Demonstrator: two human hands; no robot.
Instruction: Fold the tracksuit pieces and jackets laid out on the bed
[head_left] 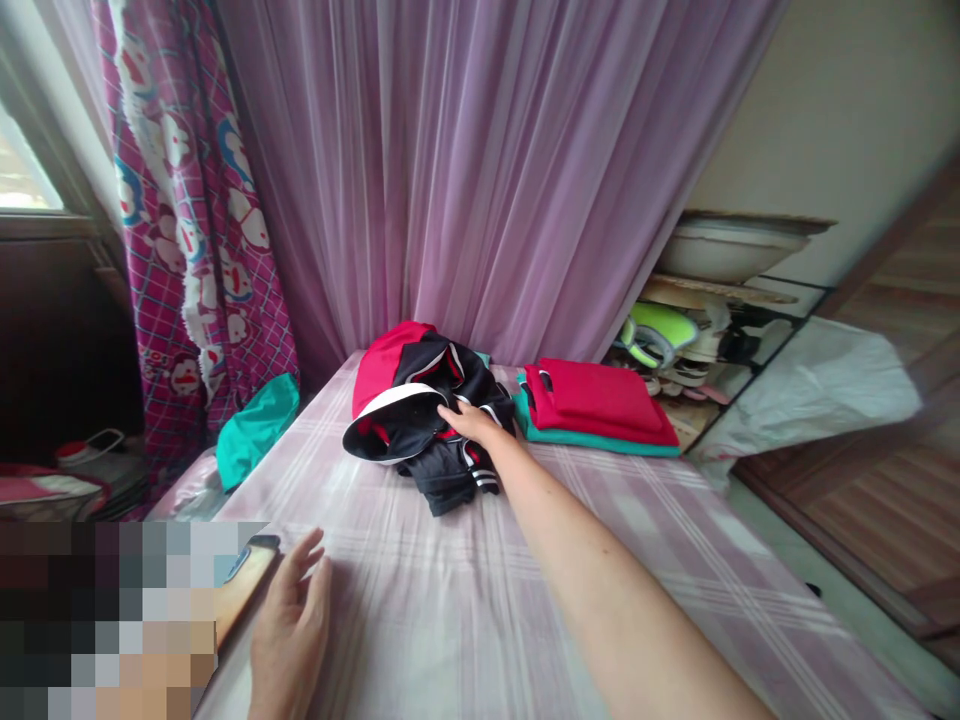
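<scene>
**Right hand [469,422] at the rumpled garment [420,412], left hand [294,610] apart**

Head view: the black, red and white garment lies heaped on the plaid sheet [420,590], ahead of the left hand and to its right. The right hand is the nearer, touching the garment's right part, with most of the bundle to the left of its grip. Its fingers are partly hidden; how tightly they close on cloth I cannot tell. The left grip is loosely open, holding nothing visible. Crumpled, the garment shows no clear long axis. Folded red cloth [600,400] lies to its right.
</scene>
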